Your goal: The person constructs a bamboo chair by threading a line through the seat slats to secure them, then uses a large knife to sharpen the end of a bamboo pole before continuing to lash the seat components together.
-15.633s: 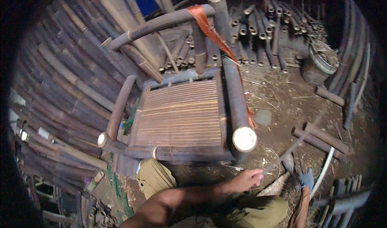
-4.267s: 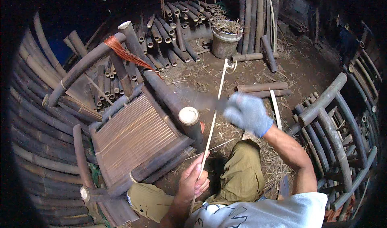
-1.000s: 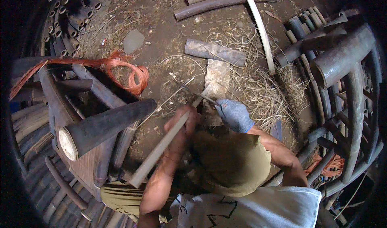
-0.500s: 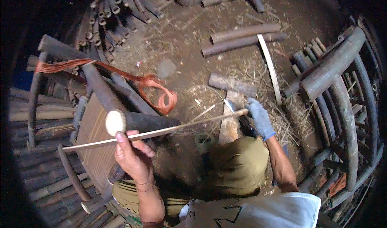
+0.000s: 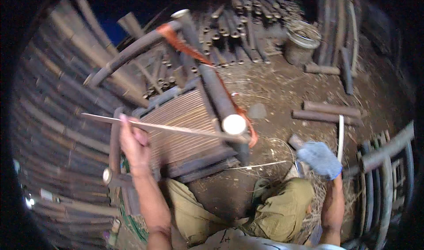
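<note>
My bare left hand pinches a long, thin bamboo strip between thumb and fingers near its left end. The strip stretches rightward above a chair-like bamboo frame with a slatted seat, its right end near a post's pale round cut end. My right hand, in a grey-blue glove, is apart from the strip, over the littered floor by my right knee. Motion smears its fingers, and I cannot tell whether they hold anything. Just below the glove shows a small pale, blade-like edge.
Orange cord hangs along the frame. Stacked bamboo poles fill the left side; cut tubes and a bucket stand at the back. Two bamboo lengths lie on the floor, and another bamboo frame stands right.
The view has swung left, bringing the slatted frame toward the middle. My right glove has come off the strip's right end, while my left hand keeps hold and carries the strip over the frame.
</note>
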Demonstrator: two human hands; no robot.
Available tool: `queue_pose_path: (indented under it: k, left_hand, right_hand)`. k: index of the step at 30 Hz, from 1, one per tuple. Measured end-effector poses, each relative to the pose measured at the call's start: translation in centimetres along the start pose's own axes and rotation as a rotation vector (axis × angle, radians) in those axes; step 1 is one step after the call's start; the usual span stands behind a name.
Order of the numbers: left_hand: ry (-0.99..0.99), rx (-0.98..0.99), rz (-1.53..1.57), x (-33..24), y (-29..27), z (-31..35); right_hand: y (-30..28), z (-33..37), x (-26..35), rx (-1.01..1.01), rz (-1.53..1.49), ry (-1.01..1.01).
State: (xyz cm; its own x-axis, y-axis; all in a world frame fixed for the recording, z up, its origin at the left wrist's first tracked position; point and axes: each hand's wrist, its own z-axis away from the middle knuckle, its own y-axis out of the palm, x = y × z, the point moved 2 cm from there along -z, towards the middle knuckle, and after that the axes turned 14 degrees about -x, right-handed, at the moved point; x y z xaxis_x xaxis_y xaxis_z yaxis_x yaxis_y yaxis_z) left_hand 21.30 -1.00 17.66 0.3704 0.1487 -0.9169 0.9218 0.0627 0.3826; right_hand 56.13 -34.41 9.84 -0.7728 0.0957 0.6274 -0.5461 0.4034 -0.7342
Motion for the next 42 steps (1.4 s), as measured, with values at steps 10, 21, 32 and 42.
queue_pose_path:
  k: [10,21,32,42]
  left_hand:
    - [0.906,0.091,-0.964,-3.3,-1.8,-16.7]
    - [0.938,0.620,-0.957,15.6,4.9,-19.9]
    - [0.784,0.591,-0.877,20.0,3.0,-25.6]
    - [0.790,0.556,-0.846,20.1,3.3,-26.7]
  right_hand:
    - [7.6,-16.0,2.0,-0.408,0.020,0.022]
    - [15.4,-22.5,12.8,-0.157,0.386,-0.311]
    - [15.9,-24.4,14.0,-0.079,0.393,-0.163]
    - [16.1,-24.4,13.4,-0.117,0.343,-0.136]
